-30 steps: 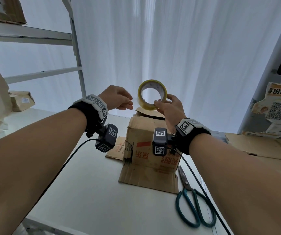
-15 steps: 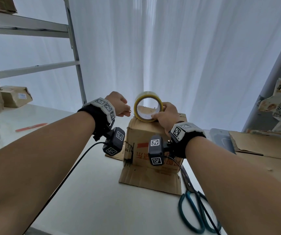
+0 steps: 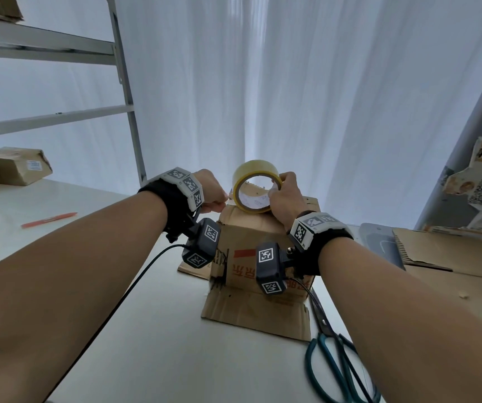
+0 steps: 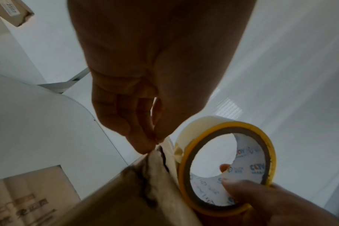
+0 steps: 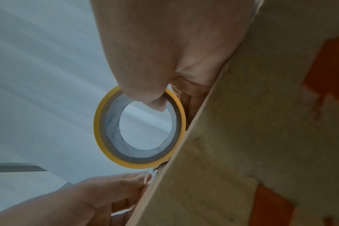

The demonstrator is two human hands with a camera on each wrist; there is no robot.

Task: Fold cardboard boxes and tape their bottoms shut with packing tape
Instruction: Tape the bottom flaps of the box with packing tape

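My right hand grips the yellow tape roll on top of the cardboard box, my left hand pinches the loose tape end at the box's top left edge, box standing mid surface, scissors near the right edge

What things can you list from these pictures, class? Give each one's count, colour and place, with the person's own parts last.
cardboard box: one, brown, upright at table centre
tape roll: one, yellow, on the box's top edge
scissors: one, teal handles, right of box
flat cardboard: several sheets, brown, table right
small parcel: one, brown, far left
red pen: one, table left
table: one, white
left hand: pinching the tape end at the box's edge
right hand: grip on the roll
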